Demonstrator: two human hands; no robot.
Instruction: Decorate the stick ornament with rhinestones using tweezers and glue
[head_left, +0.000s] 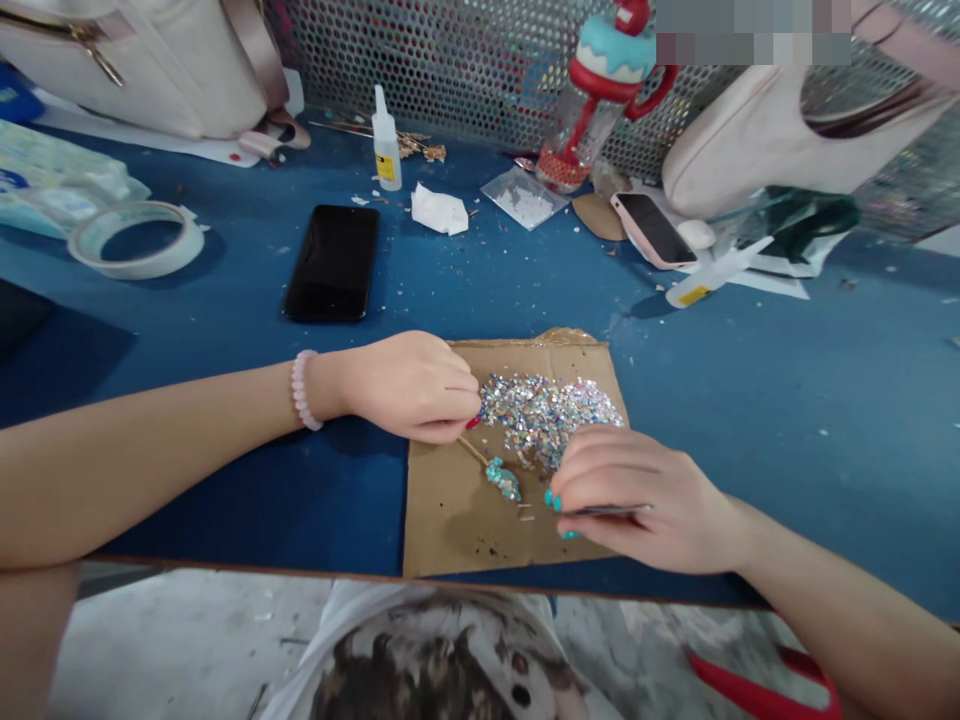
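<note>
My left hand (412,388) is closed around a thin wooden stick (472,450) that points down to the right. At the stick's end sits a small turquoise piece (503,479) covered in sparkling stones, just above a piece of cardboard (450,535) or touching it; I cannot tell which. Right of it, my right hand (645,500) pinches slim metal tweezers (607,510), their tips mostly hidden by the fingers. Between the hands, a loose heap of glittering rhinestones (547,410) spreads over the cardboard's upper part.
Beyond the cardboard lie a black phone (332,262), a tape roll (136,240), crumpled white paper (439,209) and a small bag (523,197). One glue bottle (386,150) stands; another glue bottle (718,275) leans right. A tumbler (585,110) stands by the perforated metal panel (450,60).
</note>
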